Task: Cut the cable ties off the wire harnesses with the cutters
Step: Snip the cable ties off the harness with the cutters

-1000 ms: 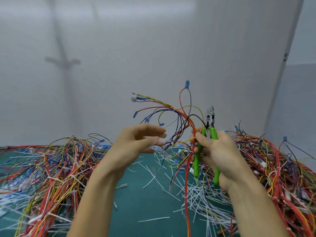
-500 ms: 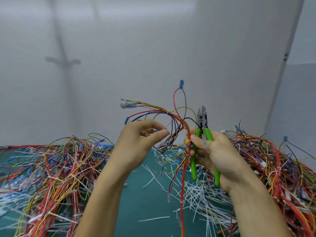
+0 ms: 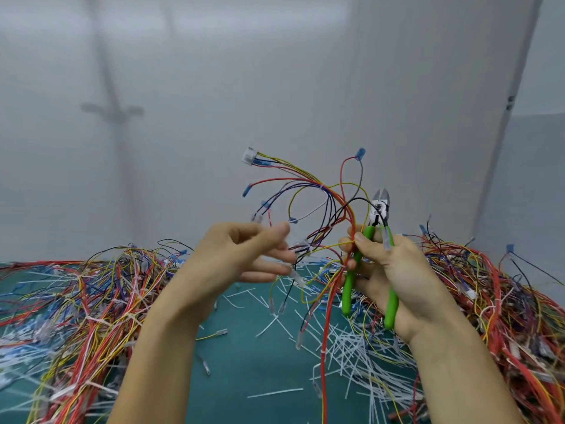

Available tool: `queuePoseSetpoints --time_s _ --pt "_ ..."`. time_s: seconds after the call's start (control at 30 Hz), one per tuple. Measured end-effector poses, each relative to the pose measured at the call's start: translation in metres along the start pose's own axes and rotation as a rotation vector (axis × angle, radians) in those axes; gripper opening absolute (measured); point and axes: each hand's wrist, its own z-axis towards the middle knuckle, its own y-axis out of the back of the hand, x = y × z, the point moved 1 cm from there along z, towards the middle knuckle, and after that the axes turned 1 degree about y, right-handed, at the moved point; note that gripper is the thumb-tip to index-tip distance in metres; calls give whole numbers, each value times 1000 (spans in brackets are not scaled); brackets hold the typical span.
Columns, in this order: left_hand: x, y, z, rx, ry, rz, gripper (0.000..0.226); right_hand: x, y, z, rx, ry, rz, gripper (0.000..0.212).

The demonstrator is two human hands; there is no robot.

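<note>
Two wire heaps (image 3: pixel 85 304) crowd desk (image 3: pixel 244 362), 9 and 3 o'clock; right grip (image 3: pixel 397 276) clasps cutters (image 3: pixel 379 206) and harness (image 3: pixel 330 191); left grip (image 3: pixel 241 255) slack, empty.

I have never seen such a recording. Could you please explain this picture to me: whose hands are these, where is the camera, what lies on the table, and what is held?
These are a person's two bare hands; no machine is there. The camera sits on the person's head and looks forward and down. The right hand grips green-handled cutters and also pinches one wire harness, held up. The left hand is open beside its wires, blurred. On the green table lie a left heap and a right heap of harnesses, and many cut white cable ties.
</note>
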Motion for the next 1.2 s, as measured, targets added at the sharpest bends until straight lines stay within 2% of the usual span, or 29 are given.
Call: queuePoseSetpoints --time_s 0.07,0.17,0.23,0.33,0.47,0.57,0.7,0.8,0.97,1.2 --pt "2 -3 -1 90 12 71 34 0 -1 -1 -2 7 23 16" --pt "4 -11 3 9 -54 171 33 0 -2 -1 -21 11 69 15" --pt "5 -18 6 -32 -92 180 24 -1 -2 0 -23 11 86 14" --pt "9 -27 10 -53 -97 116 18 -2 -4 0 -18 15 85 14" --pt "8 -37 10 -62 -111 -20 24 -4 -7 0 -10 15 80 14" --pt "7 -41 10 -143 -155 -140 15 -5 -8 -1 -11 3 110 13" --pt "5 -46 10 -232 -196 -219 15 -5 -8 -1 -13 11 74 11" --pt "4 -50 10 -284 -248 -227 16 -4 -7 -1 -37 15 51 10" --pt "4 -48 10 -158 -209 -270 13 -2 -1 2 -104 -9 56 8" --pt "8 -49 12 -248 -220 -212 6 -3 4 1 -135 -20 -113 8"
